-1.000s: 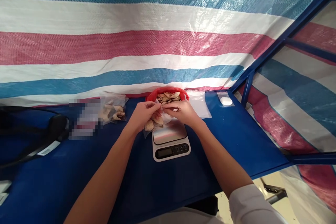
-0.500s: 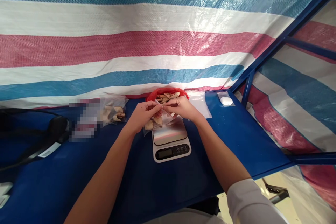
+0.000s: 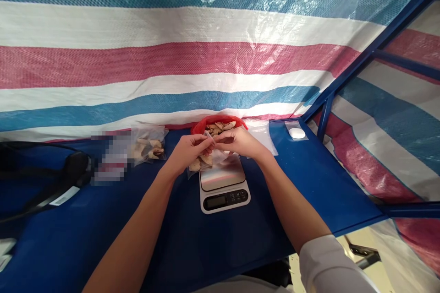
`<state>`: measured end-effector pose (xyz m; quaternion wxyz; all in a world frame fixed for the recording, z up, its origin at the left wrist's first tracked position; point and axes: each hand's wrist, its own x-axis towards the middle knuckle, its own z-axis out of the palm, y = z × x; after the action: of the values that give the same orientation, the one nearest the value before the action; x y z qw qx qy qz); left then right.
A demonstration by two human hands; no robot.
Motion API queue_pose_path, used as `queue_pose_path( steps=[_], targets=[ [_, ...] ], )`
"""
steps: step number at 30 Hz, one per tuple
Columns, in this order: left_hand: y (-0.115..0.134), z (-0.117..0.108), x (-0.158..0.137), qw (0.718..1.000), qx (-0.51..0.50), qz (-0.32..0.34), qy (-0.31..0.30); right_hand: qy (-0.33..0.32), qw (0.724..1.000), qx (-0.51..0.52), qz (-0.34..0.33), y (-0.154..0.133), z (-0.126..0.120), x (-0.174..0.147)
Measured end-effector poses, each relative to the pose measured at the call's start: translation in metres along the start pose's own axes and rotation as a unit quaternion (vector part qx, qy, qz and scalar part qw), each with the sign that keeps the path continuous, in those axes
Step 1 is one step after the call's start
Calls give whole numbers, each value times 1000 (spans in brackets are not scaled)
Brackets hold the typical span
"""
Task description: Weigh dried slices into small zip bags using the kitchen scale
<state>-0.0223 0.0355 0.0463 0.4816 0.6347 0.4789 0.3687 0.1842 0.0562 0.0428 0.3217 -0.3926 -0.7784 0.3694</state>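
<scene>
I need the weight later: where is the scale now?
The scale sits mid-table, just below both hands, before the red bag.

Black handheld barcode scanner at nine o'clock; small white oval object in clear sleeve at two o'clock; striped woven tarpaulin backdrop at twelve.

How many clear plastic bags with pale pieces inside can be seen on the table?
2: one small bag held by both hands over the scale, one filled bag lying left of it. Flat empty bags lie right; the blurred patch may hide more.
</scene>
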Motion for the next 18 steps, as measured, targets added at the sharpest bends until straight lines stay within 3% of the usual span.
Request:
queue_pose_path(
  steps=[6,11,18],
  targets=[
    [5,-3,-2,998,53,20,-4,3,999,-35,0,-3,-1,0],
    [5,1,-1,996,85,23,11,-1,1000,-1,19,5,0,0],
    [0,5,0,999,5,-23,31,-44,996,68,23,4,-2,-2]
  ],
)
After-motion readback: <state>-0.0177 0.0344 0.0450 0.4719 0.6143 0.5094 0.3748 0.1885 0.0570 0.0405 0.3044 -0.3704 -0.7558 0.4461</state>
